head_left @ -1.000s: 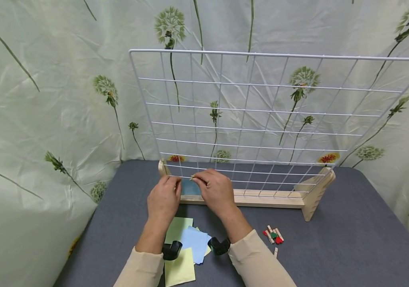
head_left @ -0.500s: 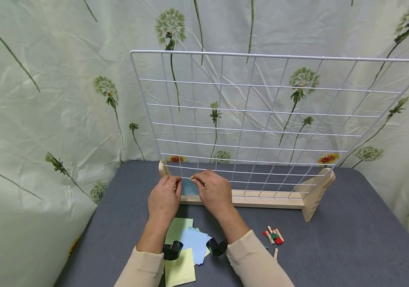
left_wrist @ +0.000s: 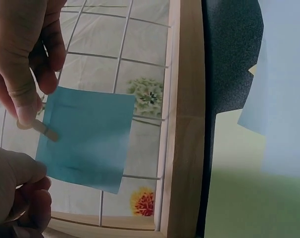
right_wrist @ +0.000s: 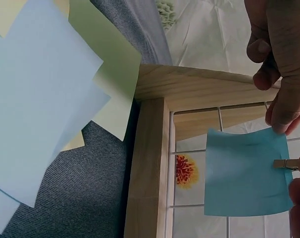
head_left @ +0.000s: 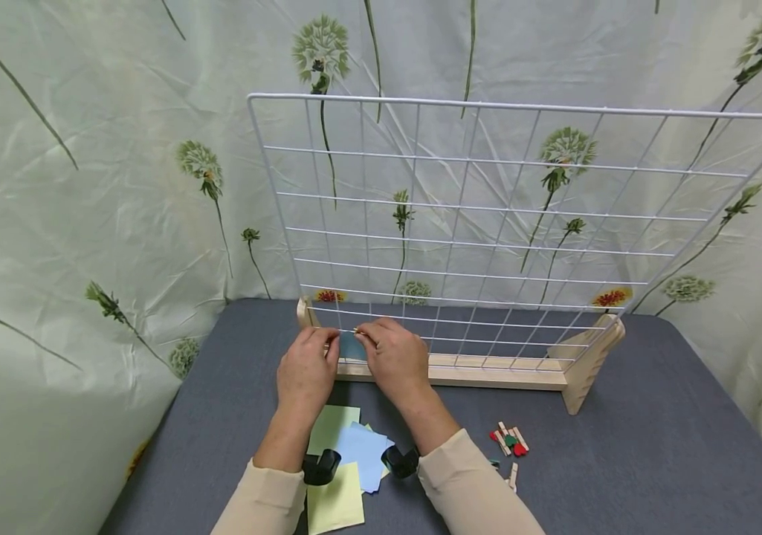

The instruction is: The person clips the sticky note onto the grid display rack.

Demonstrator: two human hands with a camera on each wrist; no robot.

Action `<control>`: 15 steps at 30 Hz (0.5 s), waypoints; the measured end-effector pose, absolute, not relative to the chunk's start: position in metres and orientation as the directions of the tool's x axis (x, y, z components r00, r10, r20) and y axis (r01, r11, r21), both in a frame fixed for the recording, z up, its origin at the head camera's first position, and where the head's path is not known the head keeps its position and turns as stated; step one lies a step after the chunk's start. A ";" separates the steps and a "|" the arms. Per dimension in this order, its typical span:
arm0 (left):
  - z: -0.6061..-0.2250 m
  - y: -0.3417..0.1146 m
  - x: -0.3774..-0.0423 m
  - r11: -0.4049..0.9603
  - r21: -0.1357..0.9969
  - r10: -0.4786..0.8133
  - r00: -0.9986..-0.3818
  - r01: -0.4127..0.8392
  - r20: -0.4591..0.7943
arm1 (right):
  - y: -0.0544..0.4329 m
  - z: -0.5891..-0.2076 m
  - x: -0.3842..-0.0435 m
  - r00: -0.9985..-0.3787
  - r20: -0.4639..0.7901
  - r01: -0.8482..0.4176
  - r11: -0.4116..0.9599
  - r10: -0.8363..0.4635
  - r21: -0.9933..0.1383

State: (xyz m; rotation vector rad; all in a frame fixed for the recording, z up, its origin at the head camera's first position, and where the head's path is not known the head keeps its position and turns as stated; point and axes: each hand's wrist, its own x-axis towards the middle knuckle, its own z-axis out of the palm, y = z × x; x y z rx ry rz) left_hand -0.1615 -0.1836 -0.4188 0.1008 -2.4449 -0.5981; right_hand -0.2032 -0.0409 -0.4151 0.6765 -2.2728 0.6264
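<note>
A blue sticky note (left_wrist: 88,141) lies against the low left part of the white wire grid (head_left: 450,243). My left hand (head_left: 303,371) pinches the note's upper left corner between thumb and fingertip; in the right wrist view, this left hand (right_wrist: 288,64) comes in from the top. My right hand (head_left: 397,360) pinches a small wooden clothespin (right_wrist: 283,163), whose jaws sit over the note's top edge. In the left wrist view, the fingers (left_wrist: 25,106) of the right hand hold the clothespin's tail end.
The grid stands in a wooden base (head_left: 501,377) with side supports (head_left: 588,364). Green, blue (head_left: 363,449) and yellow (head_left: 337,498) paper notes lie under my forearms. Several small clothespins (head_left: 502,442) with red and green decorations lie to the right. A floral curtain (head_left: 120,186) hangs behind.
My right hand and wrist have shifted slightly left, towards the left hand. The left hand keeps its place at the note's corner. The head view has shifted a little.
</note>
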 end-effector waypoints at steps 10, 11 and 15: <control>-0.419 -0.188 -0.158 0.871 0.484 -0.230 -0.803 0.082 0.550 | -0.039 -0.412 -0.196 -0.723 0.649 -0.562 0.748 -0.236 -0.354; -0.418 -0.188 -0.158 0.866 0.493 -0.235 -0.802 0.084 0.548 | -0.038 -0.412 -0.196 -0.730 0.645 -0.555 0.746 -0.226 -0.367; -0.417 -0.190 -0.154 0.837 0.540 -0.263 -0.802 0.087 0.537 | -0.031 -0.412 -0.193 -0.754 0.625 -0.534 0.743 -0.202 -0.404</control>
